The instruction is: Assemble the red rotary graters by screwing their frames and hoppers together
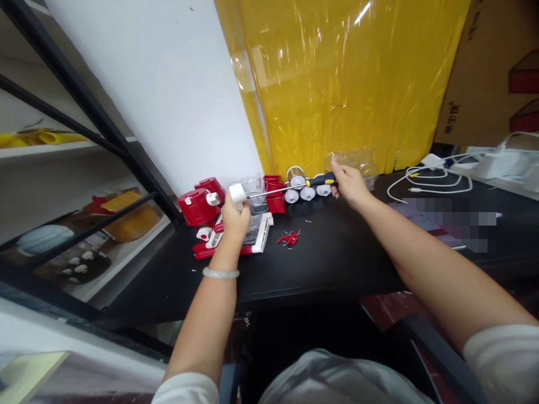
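My left hand [236, 219] is closed around a white plastic part [238, 193], raised above the black table. In my right hand [351, 185] is a screwdriver [322, 179] with a black and yellow handle, its long shaft pointing left. The shaft's tip meets the white part or lies very close to it; I cannot tell which. Red housings [197, 206] sit left of my left hand. Beneath and beside that hand lie red and white frame pieces [261, 234] and clear plastic parts. Small red pieces [289, 239] and screws [309, 221] lie on the table between my hands.
Several white-faced round parts [307, 193] and a red bracket [274, 193] stand along the back. Clear cups [362, 163] are behind my right hand. White cables [442, 182] and a power strip [505, 165] lie at right. A black metal shelf frame [90, 90] rises at left.
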`<state>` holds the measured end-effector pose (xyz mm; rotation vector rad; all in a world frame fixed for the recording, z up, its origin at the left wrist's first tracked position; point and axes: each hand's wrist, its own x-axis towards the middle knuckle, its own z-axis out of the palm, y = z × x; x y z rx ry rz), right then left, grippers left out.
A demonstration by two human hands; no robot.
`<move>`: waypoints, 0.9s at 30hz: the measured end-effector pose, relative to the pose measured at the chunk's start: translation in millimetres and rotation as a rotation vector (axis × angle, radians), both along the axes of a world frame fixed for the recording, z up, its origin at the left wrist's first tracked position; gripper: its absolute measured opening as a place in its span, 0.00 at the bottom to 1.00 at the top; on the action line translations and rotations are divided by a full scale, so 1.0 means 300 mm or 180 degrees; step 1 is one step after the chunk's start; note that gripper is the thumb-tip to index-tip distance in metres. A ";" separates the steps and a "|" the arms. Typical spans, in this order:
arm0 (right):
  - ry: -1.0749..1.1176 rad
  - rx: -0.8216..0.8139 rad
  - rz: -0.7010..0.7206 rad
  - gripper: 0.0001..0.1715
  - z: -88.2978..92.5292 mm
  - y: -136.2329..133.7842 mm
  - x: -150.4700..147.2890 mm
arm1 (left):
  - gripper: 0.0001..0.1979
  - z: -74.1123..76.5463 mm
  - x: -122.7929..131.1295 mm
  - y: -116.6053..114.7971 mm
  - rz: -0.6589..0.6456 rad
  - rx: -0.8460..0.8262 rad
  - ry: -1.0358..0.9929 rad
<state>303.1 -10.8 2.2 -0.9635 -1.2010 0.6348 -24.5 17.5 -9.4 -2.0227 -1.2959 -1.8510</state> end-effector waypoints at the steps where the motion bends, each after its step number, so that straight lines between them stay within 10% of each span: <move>1: -0.0014 -0.0050 -0.0028 0.35 -0.007 0.009 0.005 | 0.14 0.002 0.003 -0.003 0.0008 -0.0093 0.0091; 27: 0.1014 -0.0093 0.1198 0.27 -0.033 0.041 0.005 | 0.05 0.032 0.017 -0.026 0.0205 -0.1015 0.0333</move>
